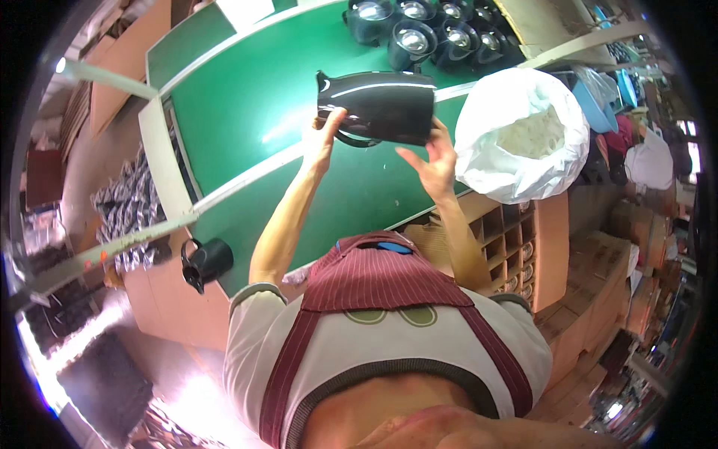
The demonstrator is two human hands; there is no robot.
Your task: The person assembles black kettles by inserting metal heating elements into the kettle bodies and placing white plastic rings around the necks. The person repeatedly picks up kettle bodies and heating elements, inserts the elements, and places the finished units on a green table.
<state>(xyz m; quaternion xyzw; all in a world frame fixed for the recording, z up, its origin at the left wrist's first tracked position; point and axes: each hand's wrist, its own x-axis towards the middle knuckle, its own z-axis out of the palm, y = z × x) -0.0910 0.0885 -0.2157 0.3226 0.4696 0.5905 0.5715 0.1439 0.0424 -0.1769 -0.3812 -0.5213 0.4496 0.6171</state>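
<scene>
A glossy black jug, like a kettle body, lies sideways in the air over the green worktop. Its spout end points left, the base end right, and its handle hangs toward me. My left hand is closed around the spout-and-handle end, thumb on the near side. At the base end, the fingertips of my right hand touch the jug, partly hidden by it, while the thumb sticks out apart from it. A second black jug lies at the near left edge of the worktop.
Several black jugs with shiny round plates stand at the far right of the green worktop. A white plastic bag with pale contents stands right of my right hand. Below it is a divided cardboard box. A metal rail crosses the worktop.
</scene>
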